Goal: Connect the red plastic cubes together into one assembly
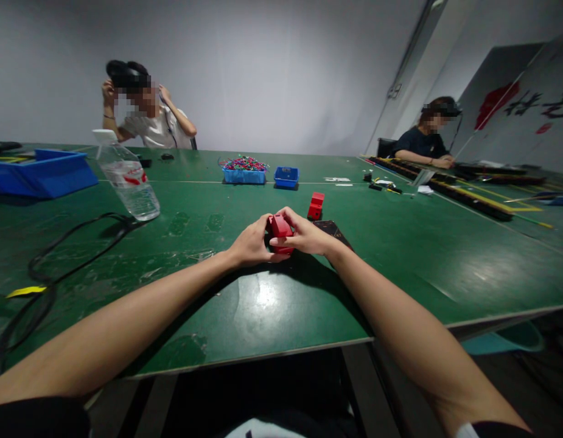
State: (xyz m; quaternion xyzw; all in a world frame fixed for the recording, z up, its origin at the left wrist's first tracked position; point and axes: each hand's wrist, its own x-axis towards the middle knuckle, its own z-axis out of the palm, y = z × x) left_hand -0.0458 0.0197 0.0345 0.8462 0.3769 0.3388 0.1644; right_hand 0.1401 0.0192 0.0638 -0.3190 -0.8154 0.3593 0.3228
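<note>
Between both hands, just above the green table [263,310], is a small red block [281,227] with a curved upper face. My left hand [250,244] is closed round its left side, fingers on top and thumb below. From the right, my right hand [307,235] grips the same block, its thumb across the front. Fingers hide part of the block, so its full shape cannot be made out. A second red block [316,205], notched at one side, stands a little beyond my right hand. Partly behind my right wrist lies a flat dark object [329,229].
A tilted water bottle [128,179], black cable [75,234] and large blue bin [44,176] are left. Farther back stand a blue tray of colourful pieces [244,177] and a smaller blue tray [286,177]. Two people sit across the table; long dark strips [454,182] lie right.
</note>
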